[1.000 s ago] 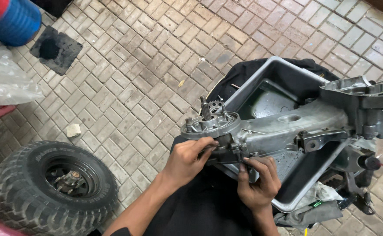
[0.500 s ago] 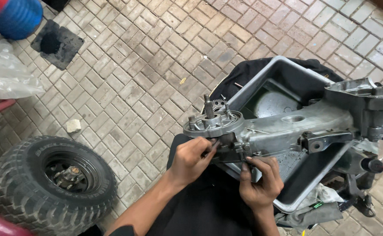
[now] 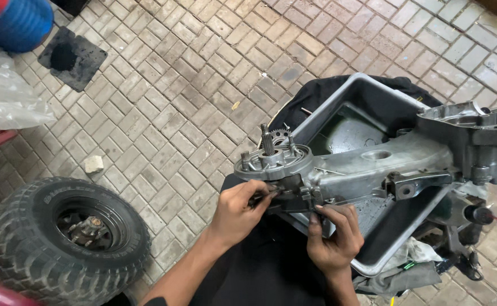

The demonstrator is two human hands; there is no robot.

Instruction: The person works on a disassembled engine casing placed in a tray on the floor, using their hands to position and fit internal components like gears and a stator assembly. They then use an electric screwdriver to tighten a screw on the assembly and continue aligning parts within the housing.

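Knobby black tyre (image 3: 61, 238) on brick paving (image 3: 174, 85), blue barrel (image 3: 13, 22), clear plastic bag (image 3: 4, 96).

Your left hand (image 3: 238, 211) and right hand (image 3: 332, 241) crowd the near side of the engine casing (image 3: 367, 170), so little room is left between them. The casing lies across the grey tray (image 3: 339, 99), blocking its middle; the tray's far end stays open. Left of the casing the brick floor (image 3: 180, 96) lies open, until the tyre (image 3: 61, 241) at near left and the black mat (image 3: 72, 56) far left.
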